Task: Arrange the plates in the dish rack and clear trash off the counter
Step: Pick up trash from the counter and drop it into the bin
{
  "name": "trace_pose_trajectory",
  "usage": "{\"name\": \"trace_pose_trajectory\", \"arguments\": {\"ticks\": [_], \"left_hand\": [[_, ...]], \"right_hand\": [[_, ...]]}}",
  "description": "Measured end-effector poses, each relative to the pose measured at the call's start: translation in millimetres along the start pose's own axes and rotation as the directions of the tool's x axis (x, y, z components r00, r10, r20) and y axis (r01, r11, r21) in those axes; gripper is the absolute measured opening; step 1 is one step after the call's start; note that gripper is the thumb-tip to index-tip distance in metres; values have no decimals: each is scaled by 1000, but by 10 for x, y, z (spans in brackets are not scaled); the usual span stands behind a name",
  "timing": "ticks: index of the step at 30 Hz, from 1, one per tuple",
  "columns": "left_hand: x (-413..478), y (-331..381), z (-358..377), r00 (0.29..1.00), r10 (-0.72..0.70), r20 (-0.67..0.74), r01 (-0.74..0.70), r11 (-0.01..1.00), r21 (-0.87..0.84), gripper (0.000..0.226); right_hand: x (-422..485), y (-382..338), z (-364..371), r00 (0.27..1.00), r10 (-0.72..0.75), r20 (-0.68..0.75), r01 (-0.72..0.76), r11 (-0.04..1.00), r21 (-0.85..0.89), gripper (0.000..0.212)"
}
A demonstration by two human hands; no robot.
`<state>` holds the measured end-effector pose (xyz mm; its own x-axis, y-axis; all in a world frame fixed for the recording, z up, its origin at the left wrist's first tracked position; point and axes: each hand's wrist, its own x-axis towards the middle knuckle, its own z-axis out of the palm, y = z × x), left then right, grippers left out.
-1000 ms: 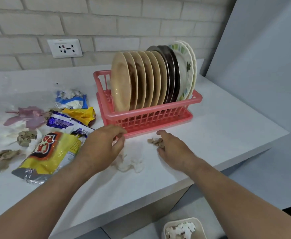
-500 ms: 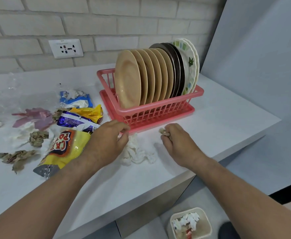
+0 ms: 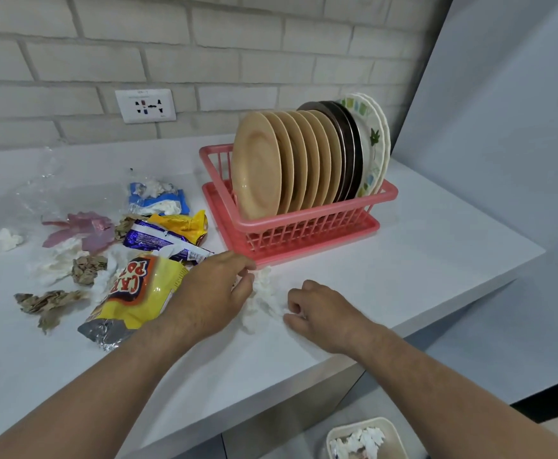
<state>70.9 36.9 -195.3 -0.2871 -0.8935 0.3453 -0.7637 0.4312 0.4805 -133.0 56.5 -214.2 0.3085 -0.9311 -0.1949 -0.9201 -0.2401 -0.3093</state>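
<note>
A crumpled white tissue lies on the white counter in front of the pink dish rack. My left hand pinches the tissue's upper left edge. My right hand has its fingers curled round the tissue's right edge. The rack holds several tan plates, dark plates and patterned white plates, all upright. A yellow chip bag lies partly under my left forearm.
More trash covers the counter's left half: blue wrappers, a purple-and-yellow wrapper, pink plastic, brown paper scraps and white tissues. A cream bin holding tissue stands on the floor below the counter edge.
My right hand closed over the brown scrap by the rack, then slid left to the white tissue. My left hand stayed at the tissue and bunched it up.
</note>
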Motion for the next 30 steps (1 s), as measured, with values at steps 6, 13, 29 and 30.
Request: {"name": "trace_pose_trajectory", "arguments": {"ticks": [6,13,29,30], "left_hand": [[4,33,71,999,-53,5,52,998,24,24],[91,115,144,996,-77,-37,79,995,59,23],[244,201,580,973,-52,225,-126,699,704,23],[238,194,596,970,-32,239,-146,710,689,21]], "right_hand": [[-10,175,-117,999,31,10,-31,999,19,14],[4,440,-325,995,67,-72,-56,988,143,22],[-54,612,-442,974,104,-203,-63,978,199,17],[-64,609,-435,973,108,-204,-60,972,229,19]]}}
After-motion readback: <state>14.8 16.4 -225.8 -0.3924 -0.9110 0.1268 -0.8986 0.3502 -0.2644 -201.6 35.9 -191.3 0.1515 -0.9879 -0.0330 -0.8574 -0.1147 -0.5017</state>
